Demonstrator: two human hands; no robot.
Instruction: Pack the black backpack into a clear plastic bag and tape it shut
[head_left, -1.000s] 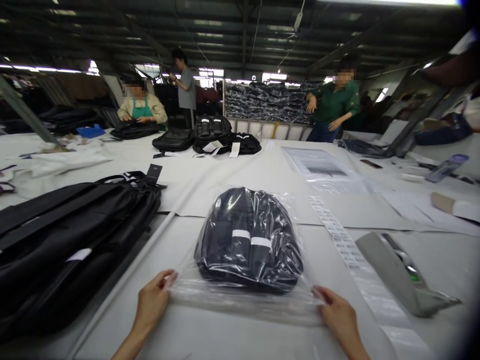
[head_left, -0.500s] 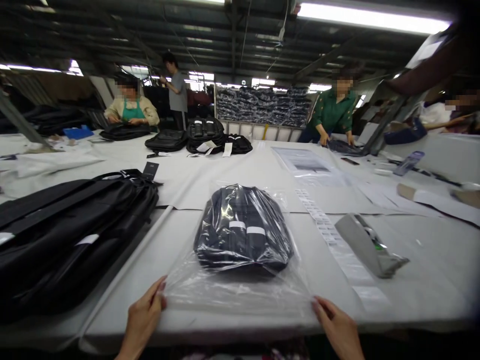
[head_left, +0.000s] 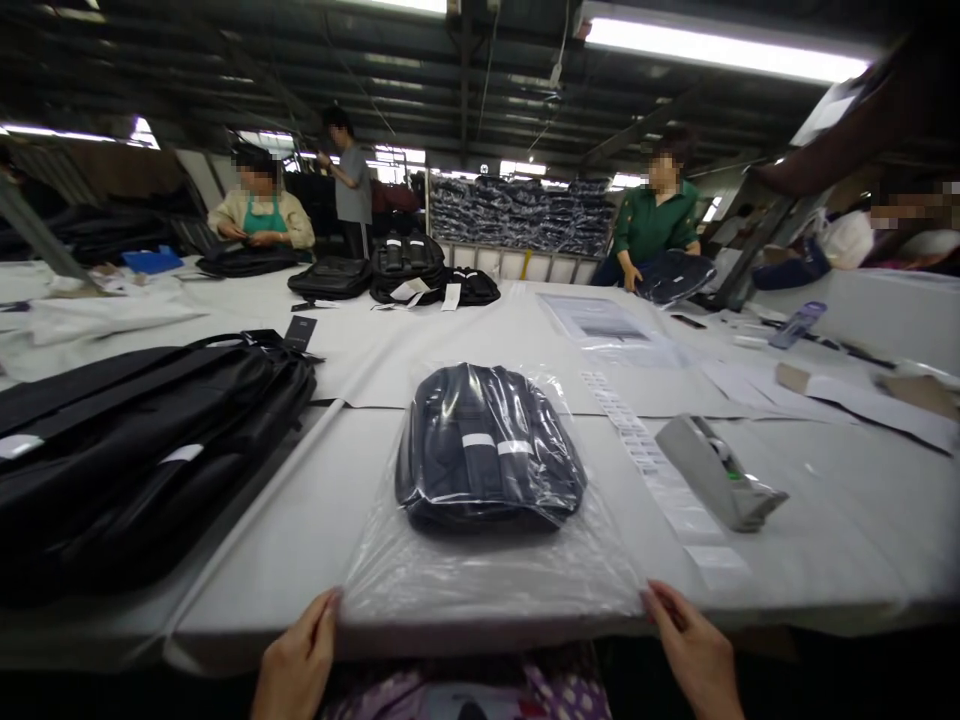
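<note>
In front of me a black backpack [head_left: 487, 430] lies on the white-covered table, inside a clear plastic bag [head_left: 495, 575]. Two white bands cross the straps on its upper side. My left hand [head_left: 300, 645] pinches the near left corner of the plastic bag at the table's front edge. At the near right corner my right hand [head_left: 690, 640] is closed on the bag too. Between the two hands the bag's near edge is stretched out flat.
Large black backpacks [head_left: 142, 460] lie at the left. A label strip [head_left: 637, 450] and a grey tape dispenser [head_left: 720, 470] are at the right. More black bags [head_left: 409, 265] sit at the far side. A co-worker in green [head_left: 656, 225] handles a bagged item [head_left: 675, 278].
Both my hands have come nearer to me and slightly apart, drawing the bag's near edge toward the table edge. The co-worker in green has lifted the bagged item.
</note>
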